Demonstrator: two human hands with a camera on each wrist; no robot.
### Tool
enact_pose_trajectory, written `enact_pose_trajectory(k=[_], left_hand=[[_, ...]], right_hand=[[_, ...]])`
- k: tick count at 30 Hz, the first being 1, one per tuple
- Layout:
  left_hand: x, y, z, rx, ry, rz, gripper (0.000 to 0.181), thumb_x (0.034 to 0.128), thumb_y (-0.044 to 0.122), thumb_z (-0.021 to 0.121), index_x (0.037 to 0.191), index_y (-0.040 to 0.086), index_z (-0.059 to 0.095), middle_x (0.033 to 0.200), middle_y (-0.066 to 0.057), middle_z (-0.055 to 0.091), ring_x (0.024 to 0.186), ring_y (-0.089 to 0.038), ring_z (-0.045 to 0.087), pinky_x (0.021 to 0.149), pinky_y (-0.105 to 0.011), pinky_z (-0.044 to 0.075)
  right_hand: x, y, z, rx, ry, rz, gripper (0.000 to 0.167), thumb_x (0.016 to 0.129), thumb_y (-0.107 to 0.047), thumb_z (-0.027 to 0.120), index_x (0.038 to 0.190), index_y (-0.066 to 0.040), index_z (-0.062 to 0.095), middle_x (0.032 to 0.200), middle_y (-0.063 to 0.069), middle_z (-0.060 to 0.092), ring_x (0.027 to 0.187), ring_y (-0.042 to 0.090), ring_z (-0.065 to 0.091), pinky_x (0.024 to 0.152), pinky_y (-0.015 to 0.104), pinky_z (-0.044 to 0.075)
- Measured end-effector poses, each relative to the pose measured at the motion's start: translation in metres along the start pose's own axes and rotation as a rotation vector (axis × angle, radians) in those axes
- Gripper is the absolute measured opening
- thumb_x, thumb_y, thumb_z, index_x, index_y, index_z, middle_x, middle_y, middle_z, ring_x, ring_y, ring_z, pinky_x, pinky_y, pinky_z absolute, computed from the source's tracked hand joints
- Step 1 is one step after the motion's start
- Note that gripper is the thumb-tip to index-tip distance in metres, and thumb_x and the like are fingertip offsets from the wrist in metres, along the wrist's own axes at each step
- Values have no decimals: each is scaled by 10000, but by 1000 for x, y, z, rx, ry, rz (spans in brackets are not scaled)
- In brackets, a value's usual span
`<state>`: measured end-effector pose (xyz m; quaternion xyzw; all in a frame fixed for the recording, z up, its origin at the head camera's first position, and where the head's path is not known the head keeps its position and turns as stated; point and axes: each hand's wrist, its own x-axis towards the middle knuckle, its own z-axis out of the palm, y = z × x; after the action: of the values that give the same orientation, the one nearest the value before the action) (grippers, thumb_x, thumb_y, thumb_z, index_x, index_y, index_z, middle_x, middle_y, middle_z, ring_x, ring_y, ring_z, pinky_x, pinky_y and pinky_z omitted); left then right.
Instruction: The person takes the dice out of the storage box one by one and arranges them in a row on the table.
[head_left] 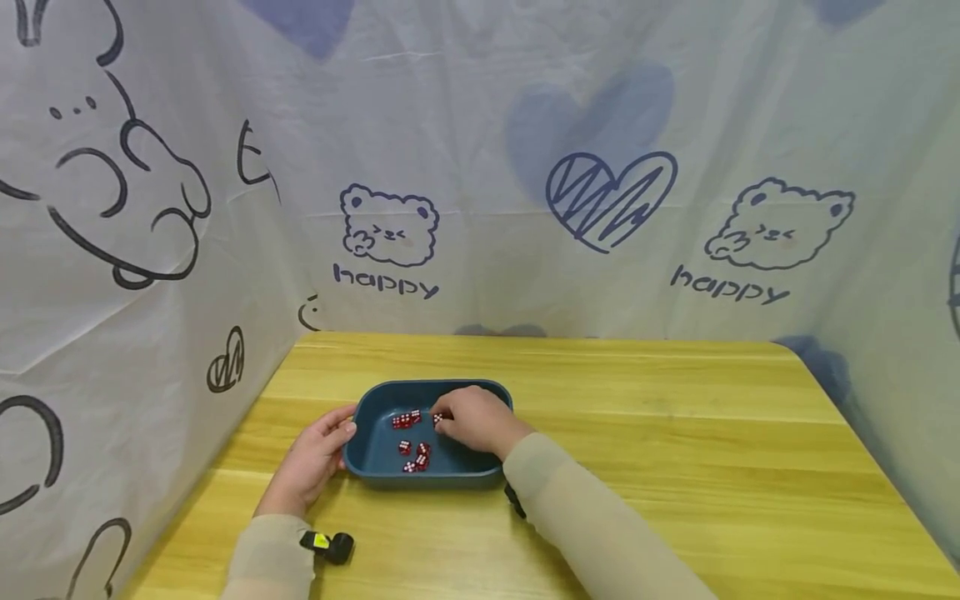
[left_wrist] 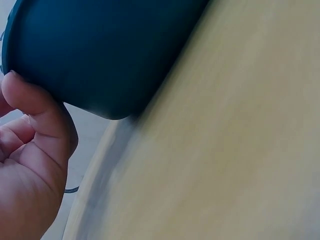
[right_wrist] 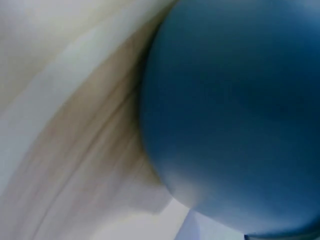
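The surface [head_left: 675,442] is yellowish wood grain with its far edge at 12 o'clock. Pale cloth [head_left: 480,125] hangs beyond it at 12 and along 9 and 3, printed with hearts, bear faces and the word "happy".

The tray [head_left: 423,482], dark blue-green with rounded corners, sits on the surface, toward 10 o'clock from its middle. Its open top faces up, and its long axis runs from 9 to 3 o'clock.

Inside lie red dice [head_left: 405,447] with white pips: a short row toward 10 o'clock, one toward 8, a cluster toward 7.

The left hand [head_left: 311,457] grips the tray's 9 o'clock end, thumb at the rim. The right hand [head_left: 480,419] reaches in from 4 o'clock, its grip pinching a die [head_left: 438,418] just 3 o'clock of the row. The right wrist view is blurred and shows mostly the tray's outside.
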<state>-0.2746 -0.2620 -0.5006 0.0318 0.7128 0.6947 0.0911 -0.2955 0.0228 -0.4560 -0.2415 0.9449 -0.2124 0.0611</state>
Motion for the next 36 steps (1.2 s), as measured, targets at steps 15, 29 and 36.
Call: enact_pose_trajectory(k=[15, 29, 36], left_hand=[[-1, 1, 1, -18, -10, -2, 489, 1082, 114, 489, 1517, -65, 357, 1116, -115, 545, 711, -125, 543, 586, -221, 486], [-2, -2, -4, -7, -13, 1, 499, 1083, 141, 494, 1521, -55, 359, 1150, -150, 538, 733, -127, 562, 610, -226, 510], [-2, 0, -3, -14, -17, -4, 514, 1084, 146, 495, 1530, -59, 342, 1177, -154, 546, 735, -116, 569, 615, -224, 514]], right_hand=[[-17, 14, -15, -14, 85, -102, 269, 974, -317, 704, 1209, -196, 757, 1066, -88, 683, 950, 94, 598, 925, 326, 518], [-31, 43, -29, 76, 168, -60, 310, 996, -304, 674, 1281, -190, 716, 1059, -65, 652, 923, 124, 585, 849, 329, 531], [-39, 62, -37, 140, 236, -36, 308, 983, -277, 695, 1271, -169, 721, 1108, -66, 660, 948, 122, 600, 847, 331, 536]])
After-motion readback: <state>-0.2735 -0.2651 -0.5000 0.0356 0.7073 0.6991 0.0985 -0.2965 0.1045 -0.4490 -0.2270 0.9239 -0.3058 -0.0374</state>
